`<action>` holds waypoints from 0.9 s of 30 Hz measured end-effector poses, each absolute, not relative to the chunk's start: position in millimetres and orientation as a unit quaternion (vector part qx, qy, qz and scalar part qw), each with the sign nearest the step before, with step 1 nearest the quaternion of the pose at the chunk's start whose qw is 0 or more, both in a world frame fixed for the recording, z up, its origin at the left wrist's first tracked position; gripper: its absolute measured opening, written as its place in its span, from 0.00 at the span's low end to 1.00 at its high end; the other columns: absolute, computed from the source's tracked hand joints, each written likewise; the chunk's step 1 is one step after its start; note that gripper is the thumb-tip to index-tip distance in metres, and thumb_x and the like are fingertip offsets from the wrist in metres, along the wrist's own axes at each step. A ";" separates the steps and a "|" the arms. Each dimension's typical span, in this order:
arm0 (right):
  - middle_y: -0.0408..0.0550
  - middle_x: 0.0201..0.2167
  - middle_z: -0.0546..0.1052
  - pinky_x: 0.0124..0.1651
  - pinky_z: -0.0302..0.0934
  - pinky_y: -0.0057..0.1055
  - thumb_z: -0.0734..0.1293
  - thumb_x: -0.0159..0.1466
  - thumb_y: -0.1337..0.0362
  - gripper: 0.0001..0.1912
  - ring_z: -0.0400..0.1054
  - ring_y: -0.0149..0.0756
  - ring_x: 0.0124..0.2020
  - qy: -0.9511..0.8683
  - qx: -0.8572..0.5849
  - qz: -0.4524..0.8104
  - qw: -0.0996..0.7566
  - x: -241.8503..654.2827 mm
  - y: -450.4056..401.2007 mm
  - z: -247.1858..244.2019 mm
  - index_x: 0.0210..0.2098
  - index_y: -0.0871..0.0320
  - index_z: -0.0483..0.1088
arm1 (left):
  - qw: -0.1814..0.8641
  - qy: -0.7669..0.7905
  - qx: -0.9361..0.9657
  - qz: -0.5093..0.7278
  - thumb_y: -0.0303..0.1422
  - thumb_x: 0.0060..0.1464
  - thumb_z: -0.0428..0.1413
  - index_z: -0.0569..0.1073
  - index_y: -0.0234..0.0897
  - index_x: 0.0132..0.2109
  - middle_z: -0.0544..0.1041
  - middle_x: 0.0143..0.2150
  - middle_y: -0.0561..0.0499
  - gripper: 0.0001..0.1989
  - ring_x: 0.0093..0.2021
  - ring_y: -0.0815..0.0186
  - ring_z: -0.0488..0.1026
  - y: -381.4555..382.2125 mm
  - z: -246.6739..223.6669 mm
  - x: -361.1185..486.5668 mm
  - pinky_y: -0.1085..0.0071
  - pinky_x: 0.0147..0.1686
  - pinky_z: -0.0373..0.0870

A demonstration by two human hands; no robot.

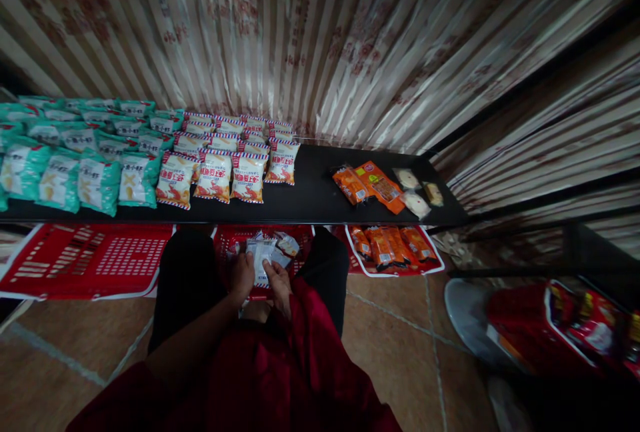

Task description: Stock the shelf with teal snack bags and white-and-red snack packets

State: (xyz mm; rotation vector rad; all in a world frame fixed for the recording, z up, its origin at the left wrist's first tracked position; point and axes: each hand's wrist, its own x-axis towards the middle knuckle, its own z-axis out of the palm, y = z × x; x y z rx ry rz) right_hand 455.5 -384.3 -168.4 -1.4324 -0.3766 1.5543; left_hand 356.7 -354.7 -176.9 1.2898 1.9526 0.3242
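Observation:
Between my knees, my left hand (243,277) and my right hand (280,285) grip a small snack bag (261,260) from its two sides. The bag is pale, with a red-and-blue striped edge at the bottom, and both thumbs lie on its face. It is over a red basket (305,235) in which more small packets (289,244) lie, partly hidden by the bag. White-and-orange snack bags (214,175) with similar striped edges stand in rows on the black shelf (315,185) in front of me.
Teal snack bags (100,182) fill the shelf's left. Orange packets (379,185) and small pale packets (415,204) lie at its right. Below are a tilted red basket (85,262) and another red basket (360,269) of orange packets. A basket of red bags (593,325) stands far right.

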 end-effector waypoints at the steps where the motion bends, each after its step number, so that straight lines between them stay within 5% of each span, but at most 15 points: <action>1: 0.46 0.27 0.80 0.36 0.68 0.35 0.73 0.43 0.47 0.27 0.76 0.44 0.34 -0.154 -0.580 0.638 0.482 455.3 -384.8 -168.4 0.36 0.58 0.71 | 0.381 0.765 0.504 0.125 0.38 0.65 0.35 0.70 0.31 0.48 0.78 0.42 0.38 0.22 0.42 0.57 0.77 -354.9 -176.9 356.8 0.68 0.40 0.68; 13: 0.44 0.17 0.75 0.26 0.62 0.32 0.71 0.40 0.44 0.26 0.68 0.37 0.20 -0.205 -0.644 0.557 0.482 456.9 -381.8 -195.7 0.26 0.60 0.72 | 0.318 0.756 0.541 0.186 0.32 0.60 0.43 0.70 0.31 0.48 0.75 0.47 0.39 0.15 0.50 0.57 0.72 -355.7 -182.7 357.6 0.65 0.50 0.65; 20: 0.42 0.16 0.73 0.26 0.60 0.28 0.71 0.43 0.46 0.22 0.66 0.35 0.22 -0.238 -0.677 0.509 0.476 463.2 -377.4 -197.2 0.24 0.59 0.73 | 0.262 0.700 0.614 0.253 0.24 0.54 0.44 0.72 0.33 0.45 0.73 0.45 0.41 0.16 0.49 0.57 0.69 -360.4 -179.6 360.1 0.60 0.53 0.64; 27: 0.44 0.17 0.75 0.27 0.61 0.30 0.71 0.45 0.49 0.19 0.67 0.36 0.22 -0.272 -0.699 0.480 0.456 468.5 -372.9 -201.7 0.23 0.60 0.74 | 0.224 0.615 0.695 0.299 0.28 0.58 0.42 0.72 0.32 0.49 0.74 0.48 0.39 0.17 0.50 0.56 0.69 -370.9 -185.4 365.7 0.57 0.54 0.64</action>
